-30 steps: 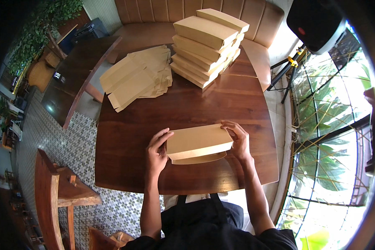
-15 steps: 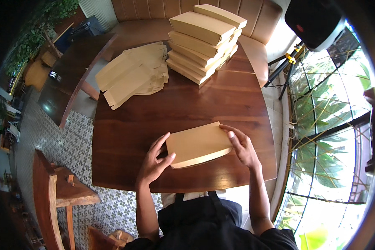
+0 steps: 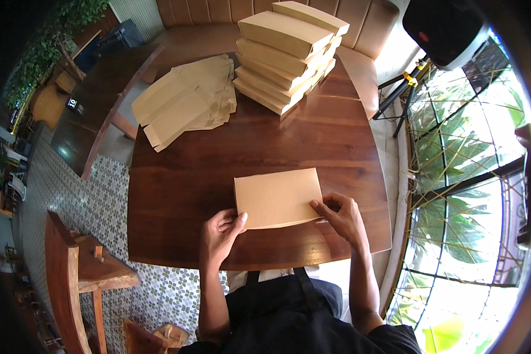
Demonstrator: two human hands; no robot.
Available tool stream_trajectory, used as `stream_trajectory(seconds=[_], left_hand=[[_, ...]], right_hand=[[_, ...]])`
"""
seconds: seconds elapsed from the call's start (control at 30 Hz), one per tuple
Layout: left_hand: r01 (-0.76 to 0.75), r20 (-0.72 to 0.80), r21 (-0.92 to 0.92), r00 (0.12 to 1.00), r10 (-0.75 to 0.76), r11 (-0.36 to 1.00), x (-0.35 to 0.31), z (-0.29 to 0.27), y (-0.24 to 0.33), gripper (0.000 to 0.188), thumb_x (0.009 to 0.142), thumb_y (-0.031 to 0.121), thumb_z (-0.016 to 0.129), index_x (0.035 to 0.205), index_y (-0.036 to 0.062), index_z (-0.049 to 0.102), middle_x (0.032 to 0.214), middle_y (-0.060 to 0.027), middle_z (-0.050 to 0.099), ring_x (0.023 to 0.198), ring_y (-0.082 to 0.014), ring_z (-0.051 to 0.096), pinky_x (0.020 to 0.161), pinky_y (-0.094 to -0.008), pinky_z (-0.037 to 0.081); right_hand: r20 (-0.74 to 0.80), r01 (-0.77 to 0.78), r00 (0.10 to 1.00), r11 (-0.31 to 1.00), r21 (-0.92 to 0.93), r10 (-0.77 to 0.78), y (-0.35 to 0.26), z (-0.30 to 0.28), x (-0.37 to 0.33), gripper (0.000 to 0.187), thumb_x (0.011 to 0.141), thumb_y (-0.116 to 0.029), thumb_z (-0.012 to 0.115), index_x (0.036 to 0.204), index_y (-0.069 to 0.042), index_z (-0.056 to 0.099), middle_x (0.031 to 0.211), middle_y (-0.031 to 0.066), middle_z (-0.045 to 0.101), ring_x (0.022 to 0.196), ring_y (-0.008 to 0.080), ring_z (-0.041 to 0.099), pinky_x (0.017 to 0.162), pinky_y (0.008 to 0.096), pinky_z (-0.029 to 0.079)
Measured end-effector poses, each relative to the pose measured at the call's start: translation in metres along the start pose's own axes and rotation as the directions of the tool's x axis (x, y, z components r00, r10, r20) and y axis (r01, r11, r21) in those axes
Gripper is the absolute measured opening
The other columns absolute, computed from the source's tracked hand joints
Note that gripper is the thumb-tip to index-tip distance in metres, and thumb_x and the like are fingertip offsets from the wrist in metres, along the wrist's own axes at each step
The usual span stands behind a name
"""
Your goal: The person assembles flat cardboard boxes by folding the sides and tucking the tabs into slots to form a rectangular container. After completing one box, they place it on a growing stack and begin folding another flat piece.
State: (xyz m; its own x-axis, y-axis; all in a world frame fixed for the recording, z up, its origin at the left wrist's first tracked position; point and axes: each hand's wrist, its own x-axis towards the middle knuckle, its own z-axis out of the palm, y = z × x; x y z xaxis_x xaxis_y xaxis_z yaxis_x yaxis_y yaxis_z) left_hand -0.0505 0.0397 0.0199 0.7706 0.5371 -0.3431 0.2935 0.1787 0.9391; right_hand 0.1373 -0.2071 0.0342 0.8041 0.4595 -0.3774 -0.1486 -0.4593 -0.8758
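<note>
A brown cardboard box (image 3: 278, 196), closed and flat-topped, is between my hands near the front of the wooden table (image 3: 183, 203). My left hand (image 3: 221, 233) pinches its near left corner, thumb against the edge and fingers curled. On the other side, my right hand (image 3: 339, 218) grips the near right corner, with its thumb on top and fingers reaching underneath. Whether the box rests on the table or is lifted slightly, I cannot tell. Farther back stands a stack of folded cardboard boxes (image 3: 283, 35). Left of it lies a loose pile of flat cardboard blanks (image 3: 183, 103).
A brown padded bench (image 3: 203, 41) runs behind the table. A black speaker on a stand (image 3: 445, 32) is at the far right, beside a large barred window (image 3: 454, 194). A wooden chair (image 3: 65, 265) stands at the left on patterned floor tiles.
Both hands have shifted to the box's near corners, the right one coming down from the far right corner. The box's near side has tilted out of sight, leaving mostly its top visible.
</note>
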Motion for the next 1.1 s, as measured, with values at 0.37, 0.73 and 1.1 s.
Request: stream_trajectory(seconds=[0.37,0.73,1.1], left_hand=[[-0.033,-0.090,-0.167,0.996,0.018,0.985,0.011,0.007,-0.019,0.048,0.099,0.023,0.083,0.129,-0.0125,0.070,0.114,-0.0110,0.077,0.106,-0.0132,0.070,0.096,-0.0272,0.056],[-0.404,-0.235,-0.054,0.894,0.381,0.913,0.001,0.030,0.006,0.037,0.101,0.013,0.077,0.130,-0.0077,0.065,0.130,-0.0157,0.066,0.117,-0.0176,0.067,0.103,-0.0327,0.055],[-0.893,-0.088,0.168,0.408,0.909,0.417,-0.028,0.063,0.054,0.103,0.074,0.031,0.101,0.145,0.0099,0.030,0.147,-0.0357,0.050,0.134,-0.0401,0.059,0.108,-0.0519,0.053]], right_hand=[[-0.103,0.107,0.990,0.986,0.126,-0.094,0.028,0.020,0.017,0.049,0.099,-0.039,0.082,0.118,0.006,0.075,0.100,0.0127,0.080,0.093,0.0167,0.075,0.087,0.0339,0.060],[0.034,0.179,0.975,0.873,0.453,-0.218,0.026,0.024,0.023,0.048,0.106,-0.025,0.072,0.143,0.002,0.058,0.131,0.0104,0.070,0.125,0.0178,0.062,0.110,0.0367,0.046],[0.071,0.169,0.955,0.723,0.670,-0.289,0.033,0.075,0.005,0.063,0.106,-0.005,0.067,0.161,-0.006,0.037,0.152,0.0124,0.055,0.143,0.0229,0.053,0.119,0.0417,0.045]])
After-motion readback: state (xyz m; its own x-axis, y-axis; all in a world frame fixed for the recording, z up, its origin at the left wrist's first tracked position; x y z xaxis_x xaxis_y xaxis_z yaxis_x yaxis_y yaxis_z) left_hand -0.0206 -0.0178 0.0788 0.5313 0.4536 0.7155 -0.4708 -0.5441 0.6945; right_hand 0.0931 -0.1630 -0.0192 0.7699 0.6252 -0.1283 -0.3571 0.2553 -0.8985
